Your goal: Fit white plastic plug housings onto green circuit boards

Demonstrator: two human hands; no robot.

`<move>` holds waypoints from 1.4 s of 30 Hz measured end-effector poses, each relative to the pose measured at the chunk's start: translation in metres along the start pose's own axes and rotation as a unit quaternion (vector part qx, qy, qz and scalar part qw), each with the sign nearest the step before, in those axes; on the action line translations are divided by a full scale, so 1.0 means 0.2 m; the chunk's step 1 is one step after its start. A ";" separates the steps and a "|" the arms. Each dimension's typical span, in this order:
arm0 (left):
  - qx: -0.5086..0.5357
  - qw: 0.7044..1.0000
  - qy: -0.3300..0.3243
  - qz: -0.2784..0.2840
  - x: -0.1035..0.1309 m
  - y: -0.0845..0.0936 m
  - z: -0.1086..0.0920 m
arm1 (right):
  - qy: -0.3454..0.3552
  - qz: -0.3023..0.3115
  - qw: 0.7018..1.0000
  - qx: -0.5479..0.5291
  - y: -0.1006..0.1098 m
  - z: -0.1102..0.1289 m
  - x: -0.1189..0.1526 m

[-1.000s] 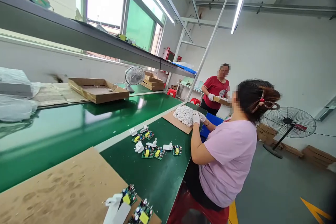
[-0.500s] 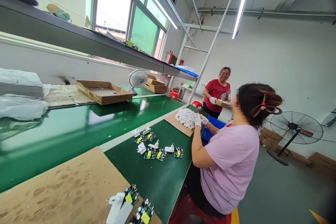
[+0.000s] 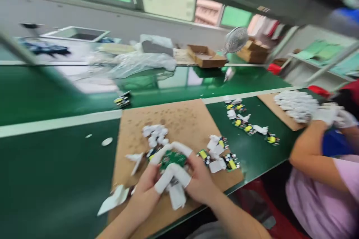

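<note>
In the head view, a green circuit board (image 3: 172, 158) is gripped between my two hands, above the brown cardboard sheet (image 3: 185, 115). My left hand (image 3: 151, 179) is closed on the board's left side, my right hand (image 3: 198, 177) on its right side. White covers sit on the thumbs and some fingers of both. Just below the board hangs a white flat piece (image 3: 177, 195); whether it is joined to the board is unclear. Small round white parts (image 3: 155, 134) lie in a cluster beyond my hands. Boards with yellow components (image 3: 231, 162) and white pieces (image 3: 217, 165) lie to the right.
White pieces (image 3: 113, 199) lie left of my hands. Farther right, a co-worker's gloved hands (image 3: 332, 114) are beside a pile of white parts (image 3: 295, 105). One board (image 3: 122, 99) rests on the green surface behind. A cardboard tray (image 3: 206, 58) and small fan (image 3: 236, 40) stand at the back.
The view has swung down and to the left, blurring the picture. My hands and the circuit board between them are now visible; the co-worker has shifted to the right edge.
</note>
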State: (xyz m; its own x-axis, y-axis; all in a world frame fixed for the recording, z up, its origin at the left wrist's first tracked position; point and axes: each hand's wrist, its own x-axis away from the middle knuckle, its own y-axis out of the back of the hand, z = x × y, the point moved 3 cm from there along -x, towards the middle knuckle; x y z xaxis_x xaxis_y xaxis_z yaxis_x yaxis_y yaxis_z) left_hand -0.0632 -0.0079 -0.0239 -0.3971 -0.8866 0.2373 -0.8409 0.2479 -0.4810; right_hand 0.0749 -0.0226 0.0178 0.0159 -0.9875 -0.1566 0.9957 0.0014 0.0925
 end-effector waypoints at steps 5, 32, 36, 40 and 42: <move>0.061 0.997 0.045 -0.026 -0.02 -0.04 -0.02 | -0.064 0.005 0.997 -0.031 -0.02 -0.11 0.01; -0.008 0.999 0.017 -0.044 -0.01 0.01 0.03 | 0.217 -0.071 0.925 0.303 0.07 -0.01 0.03; -0.061 0.998 -0.024 -0.004 0.01 -0.02 -0.04 | 0.047 -0.070 0.988 0.133 0.07 -0.07 0.02; -0.079 0.994 -0.041 0.057 0.03 -0.07 -0.09 | -0.079 0.000 0.997 -0.019 0.04 -0.10 0.02; -0.075 0.994 -0.046 0.065 0.04 -0.08 -0.09 | -0.085 -0.009 0.996 -0.038 0.03 -0.10 0.02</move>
State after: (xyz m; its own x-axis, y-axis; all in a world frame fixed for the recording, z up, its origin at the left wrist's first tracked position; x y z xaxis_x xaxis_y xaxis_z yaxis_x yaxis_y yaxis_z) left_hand -0.0599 -0.0118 0.0012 -0.4759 -0.8738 0.0999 -0.8333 0.4117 -0.3689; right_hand 0.0832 -0.0226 -0.0010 -0.0120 -0.9998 0.0125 0.9998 -0.0118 0.0159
